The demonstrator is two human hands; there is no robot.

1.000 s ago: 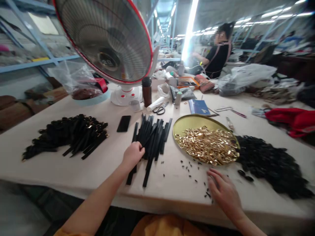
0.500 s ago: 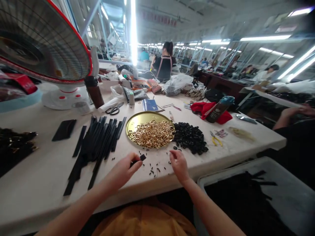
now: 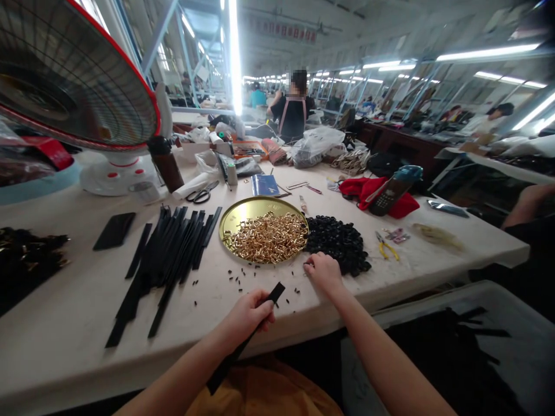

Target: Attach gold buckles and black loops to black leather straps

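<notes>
My left hand is closed around a black strap. One end sticks out past the thumb, and the long end hangs below the table edge toward my lap. At the near edge of a heap of black rings, my right hand has its fingers pinched at the table surface on what looks like a small black ring, mostly covered by the fingertips. Left of that heap, a round gold tray carries a pile of small gold metal fittings. Tiny black pieces lie scattered before the tray.
Black straps lie bundled at left, near a black flat case. Scissors, a blue booklet and a fan stand or lie farther back. Yellow-handled pliers and a bottle are at right; a bin is below.
My left hand has moved right and nearer to me, with more of the strap showing. My right hand has shifted up and right to the black rings, its fingers now down on the table.
</notes>
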